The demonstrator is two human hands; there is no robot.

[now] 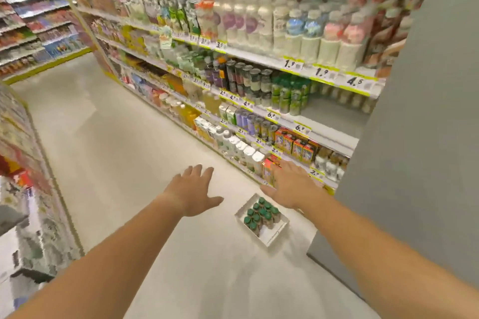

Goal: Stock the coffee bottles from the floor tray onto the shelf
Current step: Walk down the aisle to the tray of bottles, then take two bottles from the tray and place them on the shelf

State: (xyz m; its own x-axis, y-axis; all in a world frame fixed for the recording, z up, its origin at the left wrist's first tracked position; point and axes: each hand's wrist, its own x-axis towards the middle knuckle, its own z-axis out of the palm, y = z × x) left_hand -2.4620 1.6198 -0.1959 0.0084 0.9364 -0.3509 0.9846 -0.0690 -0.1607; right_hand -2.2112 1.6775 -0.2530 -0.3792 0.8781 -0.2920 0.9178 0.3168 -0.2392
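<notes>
A person's bare arms reach forward over the pale floor (145,137) of a supermarket aisle, seen from a head-worn camera looking down. The left hand (193,193) is spread flat, palm down, fingers apart, gripping nothing. The right hand (291,185) is likewise open and empty, its fingers splayed toward the lowest tier of the shelf (298,66), where the view places it in front of red and yellow cartons (269,172); whether it touches them cannot be told.

The coffee bottles (260,213), small and capped in dark green, stand upright in a tight cluster inside a shallow white tray (278,233) that rests on the floor. The tray sits just below and between the two hands in the view, near the foot of the shelf and close to a plain grey pillar (414,163) that fills the right side of the picture. The bottles crowd the tray's far end, leaving its near corner bare.

The shelf runs away to the left in several tiers, each edged in yellow-green strips with price tags (294,64). White bottles with pastel labels line the upper tiers; dark cans, green bottles and juice cartons fill those beneath. One bay beside the pillar, on the tier holding the green bottles, shows open shelf board. Much of the scene is blurred, and labels cannot be read.
</notes>
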